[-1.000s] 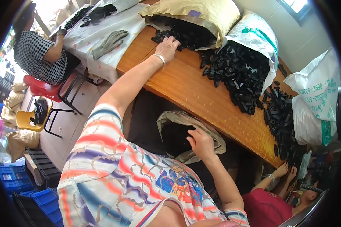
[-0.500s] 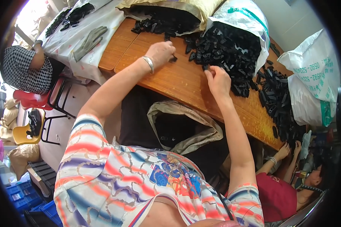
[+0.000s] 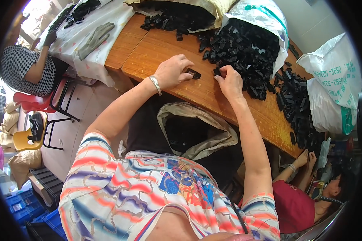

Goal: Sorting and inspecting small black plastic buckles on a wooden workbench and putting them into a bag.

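Note:
Above the near part of the wooden table (image 3: 149, 56), my left hand (image 3: 172, 72) has its thumb and fingers closed on a small black plastic part (image 3: 194, 73). To its right, my right hand (image 3: 231, 83) pinches another black plastic part (image 3: 217, 71) between thumb and fingertips. The two parts are a short gap apart. Just beyond my right hand lies a large heap of similar black parts (image 3: 243, 52), spilling from a white woven sack (image 3: 265, 11). A single black part (image 3: 179, 36) lies on the table farther back.
An open beige sack (image 3: 213, 154) lies at my lap below the table edge. A yellowish sack (image 3: 223, 10) with black parts stands at the back. More parts (image 3: 293, 98) spread right, where a person in red (image 3: 295, 209) works. Another person (image 3: 26, 70) sits left, near a grey glove (image 3: 94, 40).
My left hand has come nearer and slightly right, bringing its black part toward my right hand. My right hand has shifted slightly, still pinching its part. The person at left has moved an arm.

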Demonstrator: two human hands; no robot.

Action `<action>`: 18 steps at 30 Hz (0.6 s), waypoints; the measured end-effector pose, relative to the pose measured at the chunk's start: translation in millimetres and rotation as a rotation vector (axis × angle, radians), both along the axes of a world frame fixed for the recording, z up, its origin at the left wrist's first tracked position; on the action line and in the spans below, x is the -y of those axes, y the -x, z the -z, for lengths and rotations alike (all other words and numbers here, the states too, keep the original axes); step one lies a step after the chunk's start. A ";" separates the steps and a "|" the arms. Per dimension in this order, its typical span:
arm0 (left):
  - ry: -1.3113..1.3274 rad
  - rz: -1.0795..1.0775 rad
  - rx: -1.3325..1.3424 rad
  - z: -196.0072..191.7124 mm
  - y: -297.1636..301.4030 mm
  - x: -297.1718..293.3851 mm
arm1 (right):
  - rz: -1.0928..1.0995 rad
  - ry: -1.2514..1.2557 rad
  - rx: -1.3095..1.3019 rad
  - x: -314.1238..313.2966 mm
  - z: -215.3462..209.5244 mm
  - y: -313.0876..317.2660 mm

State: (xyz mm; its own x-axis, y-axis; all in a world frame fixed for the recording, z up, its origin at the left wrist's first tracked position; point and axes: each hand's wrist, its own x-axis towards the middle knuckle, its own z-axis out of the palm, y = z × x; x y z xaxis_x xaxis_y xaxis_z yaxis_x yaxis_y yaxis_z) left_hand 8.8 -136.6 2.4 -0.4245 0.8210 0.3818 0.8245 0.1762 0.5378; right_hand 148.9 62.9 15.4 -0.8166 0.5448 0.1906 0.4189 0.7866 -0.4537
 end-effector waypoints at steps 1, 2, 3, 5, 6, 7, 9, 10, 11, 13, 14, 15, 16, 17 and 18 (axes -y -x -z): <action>0.016 -0.011 -0.021 1.0 0.4 1.4 | -0.043 0.004 -0.057 1.8 1.8 -2.5; 0.019 -0.014 -0.018 3.0 0.0 2.0 | -0.047 0.007 -0.055 4.6 4.2 -5.7; 0.000 -0.012 -0.038 5.2 -1.0 1.9 | -0.121 0.009 -0.097 11.6 1.7 -8.3; -0.017 -0.017 -0.055 7.9 -1.6 2.1 | -0.239 0.030 -0.179 26.8 -3.4 -5.8; 0.002 -0.024 -0.044 6.6 -2.1 1.3 | -0.272 0.020 -0.204 33.6 -4.9 -3.0; 0.021 -0.032 -0.033 6.1 -2.1 1.2 | -0.306 0.010 -0.228 40.5 -6.6 0.1; 0.007 -0.029 -0.044 9.6 -0.4 0.8 | -0.334 -0.016 -0.231 50.0 -8.5 5.9; -0.009 -0.023 -0.058 11.1 0.1 0.6 | -0.370 -0.025 -0.244 51.4 -7.3 9.3; -0.009 -0.026 -0.057 12.7 0.5 0.2 | -0.407 -0.035 -0.255 52.2 -6.1 11.8; 0.021 -0.008 -0.024 11.1 0.3 -2.1 | -0.428 -0.056 -0.244 49.7 -1.7 14.0; 0.021 -0.008 -0.022 10.3 0.6 -3.3 | -0.446 -0.077 -0.233 47.8 0.4 14.5; 0.028 -0.009 -0.010 10.4 0.8 -3.0 | -0.451 -0.073 -0.230 48.5 -1.3 15.0; 0.036 -0.009 0.002 10.2 1.0 -3.3 | -0.459 -0.088 -0.173 48.4 -3.9 14.9; 0.040 -0.012 0.005 9.6 1.7 -4.4 | -0.465 -0.102 -0.116 48.5 -5.2 14.5; 0.044 -0.016 -0.004 7.8 2.0 -2.3 | -0.467 -0.103 -0.112 54.4 -2.9 12.9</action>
